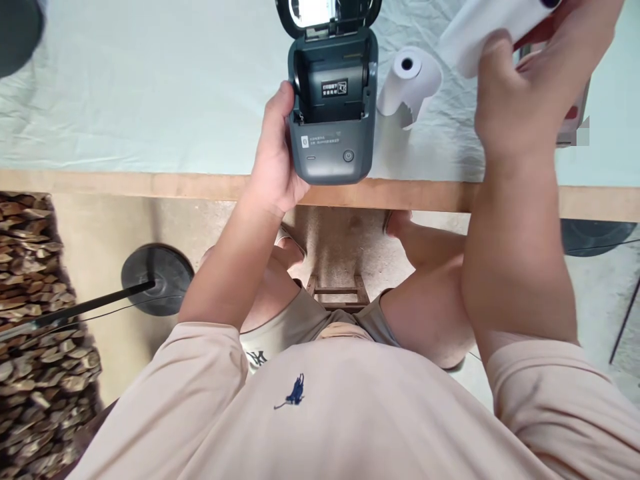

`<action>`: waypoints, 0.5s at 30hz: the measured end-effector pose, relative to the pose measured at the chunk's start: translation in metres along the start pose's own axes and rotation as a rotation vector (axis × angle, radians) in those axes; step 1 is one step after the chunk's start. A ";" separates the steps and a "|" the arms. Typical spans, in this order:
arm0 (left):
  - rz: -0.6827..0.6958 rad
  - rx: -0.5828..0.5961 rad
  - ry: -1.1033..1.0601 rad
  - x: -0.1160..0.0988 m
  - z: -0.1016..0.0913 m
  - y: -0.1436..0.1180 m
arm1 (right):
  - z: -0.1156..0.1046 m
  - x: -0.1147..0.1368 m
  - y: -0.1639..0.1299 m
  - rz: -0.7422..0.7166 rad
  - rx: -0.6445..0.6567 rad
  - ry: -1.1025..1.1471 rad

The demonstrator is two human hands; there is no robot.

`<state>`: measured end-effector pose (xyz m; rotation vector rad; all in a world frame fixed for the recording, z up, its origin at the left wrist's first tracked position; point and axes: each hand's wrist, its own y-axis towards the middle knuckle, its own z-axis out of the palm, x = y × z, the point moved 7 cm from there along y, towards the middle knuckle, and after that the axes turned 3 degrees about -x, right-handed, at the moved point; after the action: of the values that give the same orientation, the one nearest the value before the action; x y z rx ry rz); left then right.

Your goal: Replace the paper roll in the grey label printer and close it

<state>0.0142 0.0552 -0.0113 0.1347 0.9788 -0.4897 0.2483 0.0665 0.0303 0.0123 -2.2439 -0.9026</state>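
My left hand (pixel 277 150) is closed around the left side of a dark grey portable label printer (pixel 330 157), held over the table's front edge. The printer's lid (pixel 327 13) stands raised, and the paper bay under it holds no roll; a small label lies on the bay floor. At the upper right, my right hand (pixel 535 87) grips a white paper roll (pixel 487 37), tilted, with its dark core end at the top. Between the two hands, a second paper roll (pixel 407 73) rests on the cloth with its torn end partly unrolled.
A pale green cloth (pixel 150 100) covers the table, whose wooden edge (pixel 125 181) faces me. Behind my right hand lies a partly hidden box (pixel 575 117). A dark round object (pixel 20 33) is at the far left. Below are a black stand base (pixel 157 279) and stacked firewood (pixel 40 300).
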 end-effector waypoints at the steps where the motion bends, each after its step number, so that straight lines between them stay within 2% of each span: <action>1: 0.004 0.005 0.000 0.000 0.000 0.000 | 0.001 0.000 -0.003 -0.012 0.006 -0.069; 4: 0.009 0.002 0.008 0.000 0.000 0.001 | 0.006 -0.007 -0.007 0.051 0.111 -0.223; 5: 0.008 -0.005 0.011 0.000 0.000 0.001 | 0.004 -0.005 -0.008 0.041 0.105 -0.230; 9: 0.003 -0.026 0.017 0.000 0.000 0.000 | -0.002 0.040 -0.012 -0.189 -0.004 -0.259; 13: -0.017 -0.045 -0.012 0.000 0.001 -0.001 | 0.027 0.073 -0.024 -0.183 0.172 -0.434; 15: -0.032 -0.048 -0.021 0.000 0.001 -0.001 | 0.043 0.075 -0.030 -0.115 0.306 -0.505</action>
<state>0.0145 0.0538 -0.0105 0.0709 0.9730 -0.4951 0.1586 0.0512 0.0359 0.0588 -2.8627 -0.6609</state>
